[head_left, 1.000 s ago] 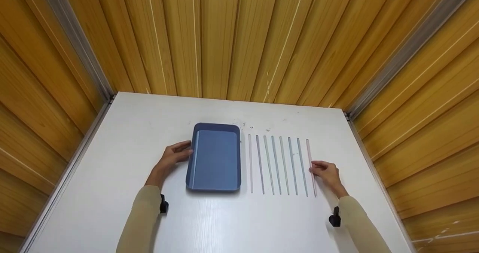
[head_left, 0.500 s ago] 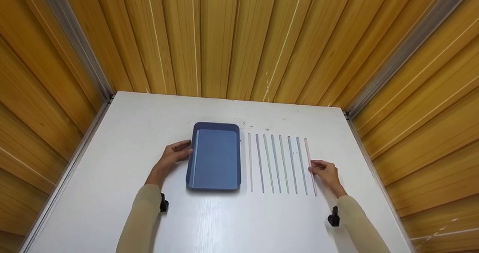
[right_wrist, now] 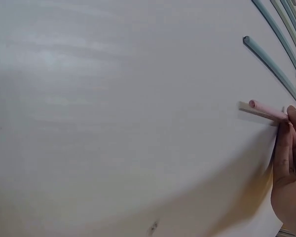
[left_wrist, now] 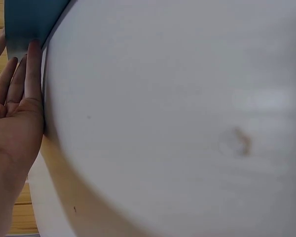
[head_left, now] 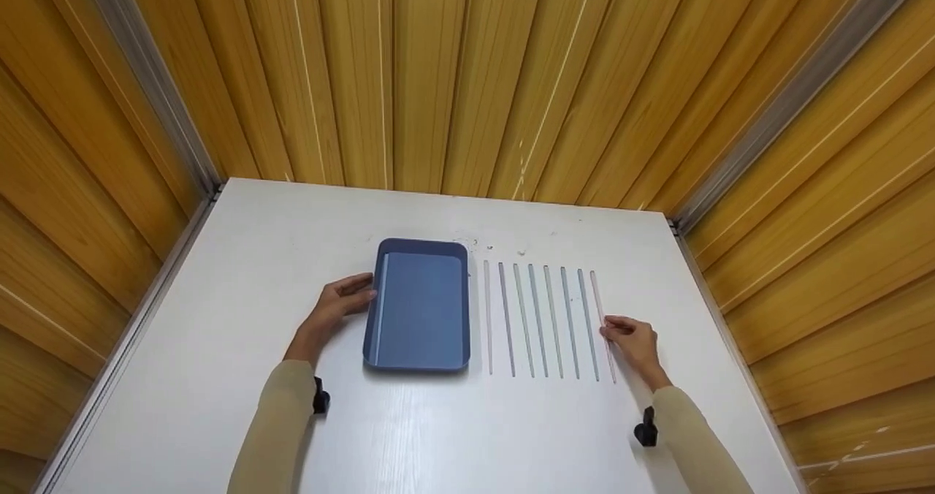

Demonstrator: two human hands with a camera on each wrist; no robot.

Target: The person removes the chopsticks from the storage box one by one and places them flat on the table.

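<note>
A pink drinking straw (head_left: 597,294) stands at the right end of a row of straws, and my right hand (head_left: 634,342) pinches it near its middle between thumb and fingers. In the right wrist view the near end of the pink straw (right_wrist: 266,108) shows a shadow beside it. A blue straw (head_left: 588,322) lies just left of it. My left hand (head_left: 332,311) touches the outer left wall of a blue rectangular tray (head_left: 424,311) with fingers extended. The left wrist view shows those fingers against the tray's wall (left_wrist: 32,19). Nothing lies in the tray.
Several more straws, pale, purple, green and blue, lie side by side on the white table (head_left: 409,435) between the tray and the pink straw. Small dark marks (head_left: 521,253) dot the tabletop behind them. Yellow wood-patterned panels (head_left: 427,77) enclose the back and sides.
My right hand has shifted slightly left with the pink straw, whose far end now stands a little closer to the neighbouring blue straw. The left hand and tray have stayed put.
</note>
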